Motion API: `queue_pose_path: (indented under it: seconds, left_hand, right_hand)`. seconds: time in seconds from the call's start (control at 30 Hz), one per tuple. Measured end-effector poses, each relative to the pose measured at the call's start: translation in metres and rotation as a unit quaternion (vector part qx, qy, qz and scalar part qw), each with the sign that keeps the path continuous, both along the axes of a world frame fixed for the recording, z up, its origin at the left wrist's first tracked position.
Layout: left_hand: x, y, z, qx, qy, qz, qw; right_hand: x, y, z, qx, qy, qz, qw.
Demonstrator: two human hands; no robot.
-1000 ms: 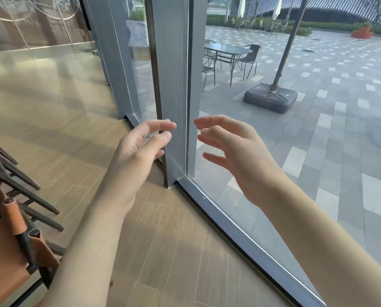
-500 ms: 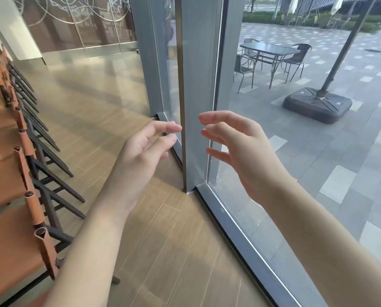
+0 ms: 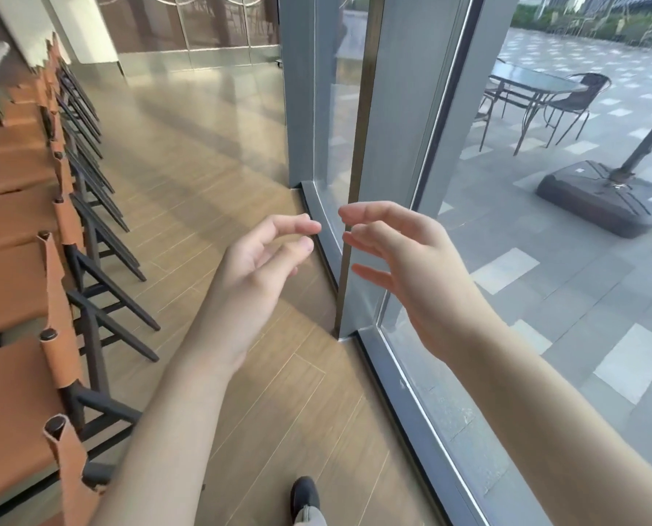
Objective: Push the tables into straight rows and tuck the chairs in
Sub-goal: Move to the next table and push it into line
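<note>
Head view shows left hand point(image 3: 258, 267) and right hand point(image 3: 404, 260) loosely spread, holding nothing; chairs point(image 3: 20, 282) at left look light, stiff-framed, best pushed by their back posts.

— What sort of place is this?
— A café or restaurant dining hall: a long row of tan leather chairs point(image 3: 17, 282) down the left, wood-plank floor point(image 3: 187, 153), and at upper right a patio table point(image 3: 533, 83) beyond the glass wall point(image 3: 468, 260).
</note>
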State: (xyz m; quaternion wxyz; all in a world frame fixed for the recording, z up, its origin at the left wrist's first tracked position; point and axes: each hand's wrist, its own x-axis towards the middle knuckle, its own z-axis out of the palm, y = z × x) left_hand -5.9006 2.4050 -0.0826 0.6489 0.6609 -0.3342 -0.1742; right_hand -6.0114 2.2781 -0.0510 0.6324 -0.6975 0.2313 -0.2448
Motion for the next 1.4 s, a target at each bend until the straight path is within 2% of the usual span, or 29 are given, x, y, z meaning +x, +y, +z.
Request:
queue_pose_path:
  seconds: [0.23,0.47,1.0,1.4]
  left_hand:
    - [0.099,-0.031,-0.001,-0.012,0.024,0.04,0.999]
    - [0.186,-0.026,0.002,-0.011,0.019,0.101,0.995]
    - [0.282,0.004,-0.01,0.016,0.02,0.202,0.979]
    - [0.373,-0.024,-0.008,0.035,0.012,0.302,0.953]
  right_hand:
    - [0.115,-0.034,0.006,-0.012,0.024,0.042,0.999]
    - [0.216,-0.04,0.011,-0.011,0.027,0.097,0.995]
    - [0.35,-0.028,-0.003,-0.008,0.042,0.228,0.973]
    - [0.477,-0.063,-0.001,-0.016,0.03,0.335,0.942]
